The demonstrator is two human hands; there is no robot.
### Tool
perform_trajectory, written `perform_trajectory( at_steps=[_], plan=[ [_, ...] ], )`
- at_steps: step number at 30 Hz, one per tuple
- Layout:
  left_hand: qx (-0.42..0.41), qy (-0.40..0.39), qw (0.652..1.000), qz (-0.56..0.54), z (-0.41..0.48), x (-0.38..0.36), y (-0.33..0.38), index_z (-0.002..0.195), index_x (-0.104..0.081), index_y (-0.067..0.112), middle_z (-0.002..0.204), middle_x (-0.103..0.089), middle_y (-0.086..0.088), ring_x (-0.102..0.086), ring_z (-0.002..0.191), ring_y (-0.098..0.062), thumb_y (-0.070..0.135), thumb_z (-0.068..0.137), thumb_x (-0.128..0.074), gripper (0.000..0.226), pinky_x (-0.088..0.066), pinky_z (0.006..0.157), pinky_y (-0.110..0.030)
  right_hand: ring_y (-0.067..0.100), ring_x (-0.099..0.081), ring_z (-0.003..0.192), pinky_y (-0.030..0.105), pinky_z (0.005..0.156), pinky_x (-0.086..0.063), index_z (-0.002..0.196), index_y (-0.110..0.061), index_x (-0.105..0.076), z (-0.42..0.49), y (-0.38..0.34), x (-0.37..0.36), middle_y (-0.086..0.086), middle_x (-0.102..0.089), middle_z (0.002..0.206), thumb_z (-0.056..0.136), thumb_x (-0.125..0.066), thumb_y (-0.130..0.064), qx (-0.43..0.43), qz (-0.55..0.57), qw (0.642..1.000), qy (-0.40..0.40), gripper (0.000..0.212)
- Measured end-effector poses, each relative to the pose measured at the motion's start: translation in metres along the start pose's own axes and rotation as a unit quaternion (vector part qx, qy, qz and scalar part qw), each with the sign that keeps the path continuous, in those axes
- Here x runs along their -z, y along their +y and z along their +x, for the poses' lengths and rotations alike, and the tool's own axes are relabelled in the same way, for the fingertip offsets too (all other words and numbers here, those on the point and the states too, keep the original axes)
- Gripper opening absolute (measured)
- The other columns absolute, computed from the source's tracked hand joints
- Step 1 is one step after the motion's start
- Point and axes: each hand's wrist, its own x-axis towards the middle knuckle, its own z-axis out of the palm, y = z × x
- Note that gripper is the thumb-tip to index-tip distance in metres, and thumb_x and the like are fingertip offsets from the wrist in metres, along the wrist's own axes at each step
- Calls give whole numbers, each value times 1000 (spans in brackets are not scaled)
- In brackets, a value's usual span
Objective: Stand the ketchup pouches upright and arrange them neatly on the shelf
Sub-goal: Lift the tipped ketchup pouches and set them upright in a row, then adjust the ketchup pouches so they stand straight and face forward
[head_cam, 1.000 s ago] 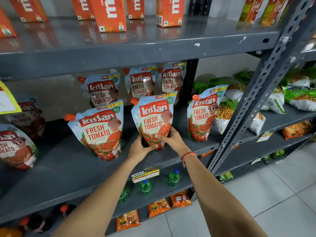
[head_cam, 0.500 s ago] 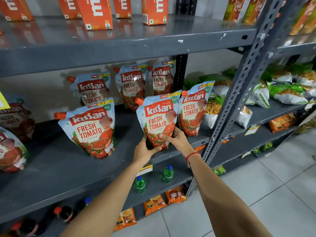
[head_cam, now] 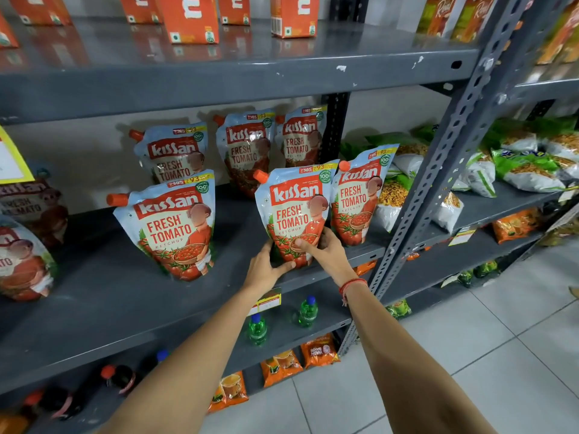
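Left hand (head_cam: pixel 268 270): fingers curled on lower left corner of held pouch (head_cam: pixel 294 214), thumb across its base. Right hand (head_cam: pixel 326 250): clasping the same pouch's lower right side, thumb on its front; red thread (head_cam: pixel 352 283) at wrist. Held pouch: upright at front edge of grey shelf (head_cam: pixel 109 296), touching right pouch (head_cam: pixel 358 198). Left pouch (head_cam: pixel 175 227): upright, well apart. Rear row: three pouches (head_cam: pixel 247 151) upright against the wall. Top shelf: orange cartons (head_cam: pixel 191 17)
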Motion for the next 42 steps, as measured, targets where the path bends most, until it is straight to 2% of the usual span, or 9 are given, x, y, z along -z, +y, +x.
perform_trajectory(
  at_steps=[6,12,15,17,21,26,31,35,42],
  plan=[
    [-14,66,996,-59,-28,26,-21,129,-52,8,129,-60,-8,-57,115,-16,22,83,-67,50,-44,95,-23,18,-54,117,32,101,-45,134,-7,-44,-36,10,-28,5,-56,126,72,-80,-28,16,50,984,169,74],
    [4,230,969,-92,-68,84,-61,99,-69,5,94,-72,-7,-64,78,5,15,84,-65,18,-49,73,-5,24,-56,93,42,88,-51,115,-3,-56,-69,12,-86,3,-47,105,78,-75,-23,74,-9,959,273,45],
    [25,334,937,-97,-77,111,-76,97,-67,2,94,-71,-13,-66,84,-20,15,84,-66,18,-46,68,-2,22,-56,96,38,86,-51,113,-6,-57,-75,3,-121,-1,-47,106,81,-72,-22,127,-17,968,217,38],
    [47,368,921,-115,-74,126,-85,107,-60,3,108,-65,-16,-62,90,-21,16,81,-69,30,-51,77,-15,22,-55,99,33,84,-50,116,-9,-56,-69,-6,-141,-1,-47,108,81,-73,-23,141,-23,979,143,42],
    [98,251,957,-108,-58,147,-98,143,-26,9,147,-34,-11,-43,127,-21,24,72,-78,89,-40,104,-35,23,-45,123,38,102,-43,139,-13,-36,-32,-22,-170,9,-40,136,72,-80,-29,89,-39,995,-3,82],
    [92,119,981,-121,-42,160,-102,143,-23,19,146,-41,-4,-42,132,-21,24,68,-81,95,-36,111,-43,27,-26,143,47,116,-27,150,-12,-10,6,-28,-185,12,-25,155,66,-84,-26,-14,0,990,-138,113],
    [103,95,984,-107,-38,158,-101,134,-39,17,137,-53,-5,-51,123,-21,30,65,-82,83,-41,107,-42,22,-54,120,33,103,-45,129,-10,-47,12,-32,-174,10,-57,132,70,-81,-12,16,-30,969,-246,67],
    [97,89,986,-107,-45,151,-98,132,-43,20,133,-57,-2,-54,120,-19,45,54,-83,91,-44,105,-43,16,-56,110,15,84,-46,126,-10,-49,1,-30,-162,9,-60,122,71,-80,-8,29,-14,974,-225,63],
    [81,100,988,-86,-59,125,-90,128,-48,18,129,-60,-2,-56,117,-18,45,55,-84,86,-46,100,-36,16,-56,108,18,87,-46,117,-19,-49,-14,-17,-135,2,-60,115,70,-80,-7,28,-5,977,-210,57]
  ],
)
